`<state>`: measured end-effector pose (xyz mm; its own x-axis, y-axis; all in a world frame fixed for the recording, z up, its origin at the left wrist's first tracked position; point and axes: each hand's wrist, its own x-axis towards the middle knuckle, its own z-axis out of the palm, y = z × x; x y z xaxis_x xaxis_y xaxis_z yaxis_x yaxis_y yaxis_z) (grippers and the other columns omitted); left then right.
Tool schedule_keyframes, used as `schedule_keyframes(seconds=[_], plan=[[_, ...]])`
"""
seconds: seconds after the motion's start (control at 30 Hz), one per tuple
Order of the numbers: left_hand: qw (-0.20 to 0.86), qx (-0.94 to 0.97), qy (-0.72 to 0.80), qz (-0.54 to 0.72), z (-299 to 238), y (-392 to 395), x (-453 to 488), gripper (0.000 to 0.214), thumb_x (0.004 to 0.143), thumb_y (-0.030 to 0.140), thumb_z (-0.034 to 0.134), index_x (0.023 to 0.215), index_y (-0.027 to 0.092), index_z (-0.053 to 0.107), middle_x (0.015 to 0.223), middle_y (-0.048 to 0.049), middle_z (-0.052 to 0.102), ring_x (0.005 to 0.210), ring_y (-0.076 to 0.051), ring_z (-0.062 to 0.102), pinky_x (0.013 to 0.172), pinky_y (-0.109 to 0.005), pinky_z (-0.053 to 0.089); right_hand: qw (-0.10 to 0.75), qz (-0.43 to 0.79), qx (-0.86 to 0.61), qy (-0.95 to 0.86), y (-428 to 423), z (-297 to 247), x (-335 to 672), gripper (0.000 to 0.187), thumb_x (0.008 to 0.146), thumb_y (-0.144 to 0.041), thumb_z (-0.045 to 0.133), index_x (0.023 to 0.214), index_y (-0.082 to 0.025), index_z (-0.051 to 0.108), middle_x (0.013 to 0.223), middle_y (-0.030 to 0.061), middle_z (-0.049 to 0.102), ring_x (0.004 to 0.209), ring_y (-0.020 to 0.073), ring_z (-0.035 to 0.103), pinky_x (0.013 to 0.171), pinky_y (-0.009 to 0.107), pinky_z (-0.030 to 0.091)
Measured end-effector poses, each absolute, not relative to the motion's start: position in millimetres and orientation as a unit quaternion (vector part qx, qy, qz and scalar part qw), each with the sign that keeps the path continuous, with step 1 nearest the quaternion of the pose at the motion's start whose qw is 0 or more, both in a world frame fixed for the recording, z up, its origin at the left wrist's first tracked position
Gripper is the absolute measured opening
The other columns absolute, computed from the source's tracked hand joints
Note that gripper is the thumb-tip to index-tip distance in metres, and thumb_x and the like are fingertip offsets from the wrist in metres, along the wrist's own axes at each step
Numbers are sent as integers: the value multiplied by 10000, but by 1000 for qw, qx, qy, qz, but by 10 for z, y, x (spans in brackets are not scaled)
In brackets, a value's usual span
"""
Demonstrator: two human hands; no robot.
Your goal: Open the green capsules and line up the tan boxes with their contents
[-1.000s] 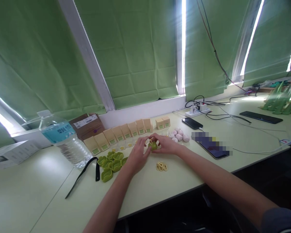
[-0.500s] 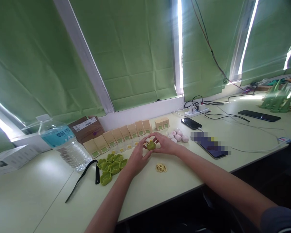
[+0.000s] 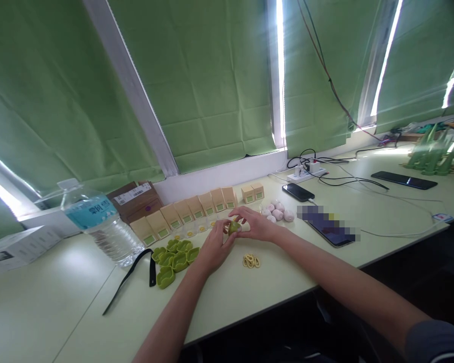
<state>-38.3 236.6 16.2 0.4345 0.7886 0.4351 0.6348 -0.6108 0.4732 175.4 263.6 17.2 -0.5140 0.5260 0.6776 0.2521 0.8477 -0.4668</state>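
A small green cup-shaped piece [image 3: 233, 228] is held between my left hand [image 3: 216, 246] and my right hand [image 3: 255, 224], just above the table. The fingers of both hands are closed around it; its exact kind is too small to make out. On the table in front of my hands lies a little pile of cream-coloured rings [image 3: 251, 260]. Left of my left wrist sits a cluster of green cup-shaped pieces [image 3: 179, 261] with wavy rims. Several pale pink round pieces [image 3: 277, 212] rest to the right of my right hand.
Behind my hands stands a row of beige boxes [image 3: 191, 209], with small clear pieces bearing yellow dots [image 3: 190, 234] before it. At left are a water bottle [image 3: 102, 222] and a black strap [image 3: 126, 282]. Phones [image 3: 298, 192], cables and a power strip [image 3: 306, 172] lie at right.
The green piece has turned and tilted slightly between my fingers. Both hands remain in nearly the same place.
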Motion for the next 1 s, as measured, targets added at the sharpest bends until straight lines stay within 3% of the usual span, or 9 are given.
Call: schedule_keyframes(seconds=[0.27,0.53,0.73,1.0], plan=[[108,847,418,311,178,2367,-375,418,962,407,525,1339,231,486,1090,-82,671,936,-221,634,841,-380,497,430,128,-200,-871,2659,155,1714,442,872,-322,704,1272,-255,530,1294,102,560,1210,239,558,963,394,535],[53,835,415,358,195,2331,-377,395,910,321,588,1280,227,488,1157,-99,642,1018,-235,616,896,-415,488,387,181,-259,-866,2605,156,1740,582,844,-275,675,1383,-245,458,1293,102,589,1042,211,638,906,387,539],[36,845,399,354,200,2322,-389,396,859,256,605,1235,215,486,1154,-98,621,1043,-237,605,914,-414,497,325,224,-309,-865,2597,182,1740,442,963,-294,487,1402,-248,489,1121,79,692,974,205,658,827,356,535],[48,865,382,322,124,2386,-404,425,854,217,583,1263,211,469,1218,-112,607,1120,-259,597,967,-439,484,312,206,-329,-868,2648,122,1744,427,925,-294,550,1346,-228,567,995,60,717,839,187,663,781,321,520]])
